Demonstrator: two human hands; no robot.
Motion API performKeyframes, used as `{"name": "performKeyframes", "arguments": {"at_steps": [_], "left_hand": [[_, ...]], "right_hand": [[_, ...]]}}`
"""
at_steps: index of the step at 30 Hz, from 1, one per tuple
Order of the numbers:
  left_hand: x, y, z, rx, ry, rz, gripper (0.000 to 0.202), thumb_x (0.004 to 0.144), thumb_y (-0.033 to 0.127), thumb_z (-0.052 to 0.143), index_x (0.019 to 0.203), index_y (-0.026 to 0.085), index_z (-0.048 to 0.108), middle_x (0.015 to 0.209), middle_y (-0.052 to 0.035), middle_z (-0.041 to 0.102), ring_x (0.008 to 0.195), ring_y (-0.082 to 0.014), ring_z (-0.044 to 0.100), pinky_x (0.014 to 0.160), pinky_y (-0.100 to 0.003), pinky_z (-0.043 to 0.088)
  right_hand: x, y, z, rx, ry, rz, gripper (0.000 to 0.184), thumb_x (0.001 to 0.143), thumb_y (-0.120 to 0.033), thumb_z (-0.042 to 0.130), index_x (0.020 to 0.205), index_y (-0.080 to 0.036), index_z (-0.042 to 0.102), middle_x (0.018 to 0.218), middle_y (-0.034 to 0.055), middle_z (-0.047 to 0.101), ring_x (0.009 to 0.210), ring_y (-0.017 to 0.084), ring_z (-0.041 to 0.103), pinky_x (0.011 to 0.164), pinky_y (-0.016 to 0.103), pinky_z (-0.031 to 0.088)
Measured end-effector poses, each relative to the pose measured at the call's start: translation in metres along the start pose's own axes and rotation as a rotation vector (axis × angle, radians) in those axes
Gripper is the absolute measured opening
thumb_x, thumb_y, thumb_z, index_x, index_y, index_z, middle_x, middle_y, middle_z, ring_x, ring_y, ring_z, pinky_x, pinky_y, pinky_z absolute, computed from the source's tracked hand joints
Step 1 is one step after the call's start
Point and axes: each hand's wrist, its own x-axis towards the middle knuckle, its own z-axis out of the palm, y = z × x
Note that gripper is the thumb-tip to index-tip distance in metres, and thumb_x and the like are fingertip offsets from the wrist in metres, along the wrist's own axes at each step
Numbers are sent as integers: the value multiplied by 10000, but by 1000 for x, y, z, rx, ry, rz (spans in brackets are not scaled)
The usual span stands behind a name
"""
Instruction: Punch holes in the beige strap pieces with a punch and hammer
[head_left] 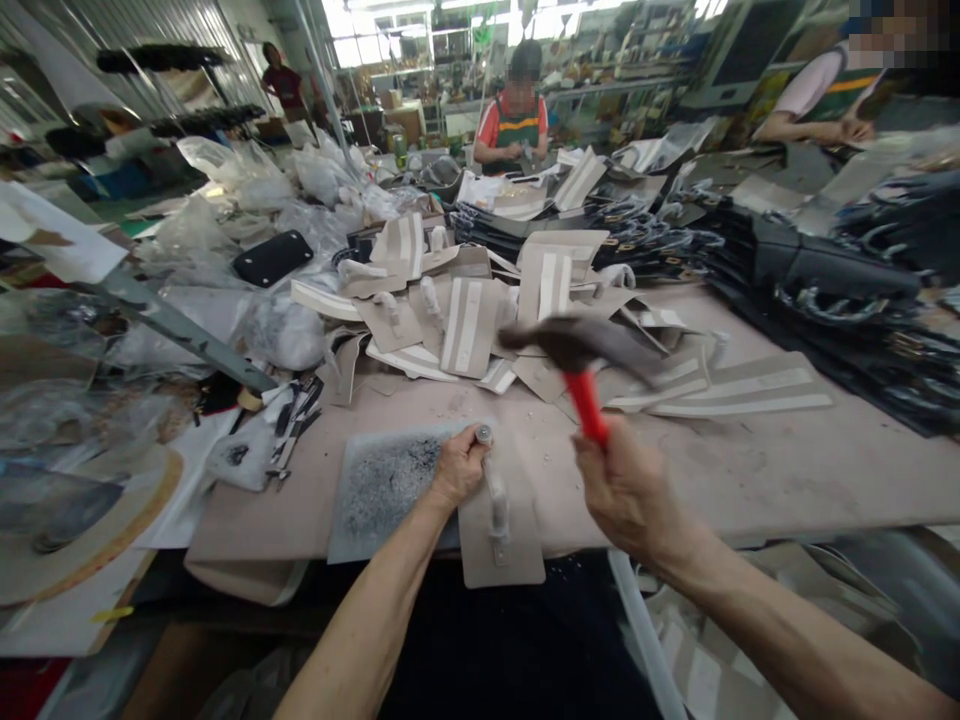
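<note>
A hammer with a red handle (586, 405) and a dark claw head is raised above the table, blurred, in my right hand (626, 490). Pinched in the closed fingers of my left hand (459, 468) is a short metal rod tool (484, 434), its round end facing up. Under that hand lies a beige panel (521, 545) with a plastic-wrapped strap handle (498, 500); the panel juts past the table's front edge. My hand hides the rod's lower end. Partly beneath the panel and my hand rests a worn, speckled board (375, 500).
Piled beyond my hands are several beige panels (472, 325) with white strips. Black bag parts (817, 260) are stacked at the right. Hand tools (296, 415) and a tape roll (150, 530) lie left, near a slanting metal post (180, 325). Co-workers (512, 130) are at the back.
</note>
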Motion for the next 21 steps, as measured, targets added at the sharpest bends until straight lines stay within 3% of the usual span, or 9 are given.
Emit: {"name": "performKeyframes", "arguments": {"at_steps": [3, 6, 11, 14, 17, 19, 21], "left_hand": [[0, -3, 1, -3, -4, -14, 158, 832, 196, 538, 921, 180, 668, 775, -1, 666, 720, -138, 581, 702, -230, 438], [-1, -4, 2, -17, 4, -2, 184, 832, 194, 534, 959, 184, 668, 783, 3, 661, 731, -138, 579, 701, -228, 439], [-1, -3, 1, -22, 10, 34, 161, 838, 205, 533, 917, 177, 670, 799, -14, 670, 758, -149, 598, 728, -239, 458], [0, -3, 0, -55, 14, 32, 156, 834, 223, 549, 919, 175, 671, 828, -20, 690, 781, -153, 615, 750, -245, 471], [-1, -2, 0, -92, 24, 20, 151, 808, 200, 560, 902, 169, 674, 819, -17, 690, 767, -148, 614, 753, -246, 480], [-1, -2, 0, -112, 34, 16, 148, 790, 180, 564, 887, 168, 675, 818, -14, 691, 764, -143, 614, 754, -245, 483], [-1, -2, 1, -139, 37, 9, 138, 780, 184, 576, 873, 168, 677, 813, -12, 693, 759, -140, 618, 747, -241, 488]], "right_hand": [[-11, 18, 16, -218, -453, 13, 246, 982, -347, 382, 812, -207, 491, 515, -10, 495, 417, 126, 399, 483, 294, 155], [-17, 38, 21, -313, -596, 59, 248, 1002, -372, 368, 905, -198, 516, 604, 21, 576, 473, 141, 461, 514, 306, 151], [-39, 77, 43, -245, -655, 213, 264, 1018, -368, 350, 909, -197, 519, 662, 20, 598, 579, 153, 539, 560, 273, 252], [-55, 93, 65, -341, -621, 249, 251, 1004, -346, 382, 985, -160, 550, 798, 83, 634, 691, 196, 593, 608, 285, 331], [-60, 83, 75, -347, -422, 164, 279, 958, -273, 452, 1174, -119, 537, 1069, 171, 609, 934, 268, 596, 754, 342, 429], [-56, 63, 79, -197, -299, 39, 393, 926, -205, 464, 1313, -132, 471, 1232, 186, 541, 1092, 288, 543, 871, 383, 446], [-48, 42, 84, 13, -312, -146, 487, 902, -127, 436, 1385, -178, 420, 1338, 161, 476, 1125, 255, 523, 913, 380, 452]]}}
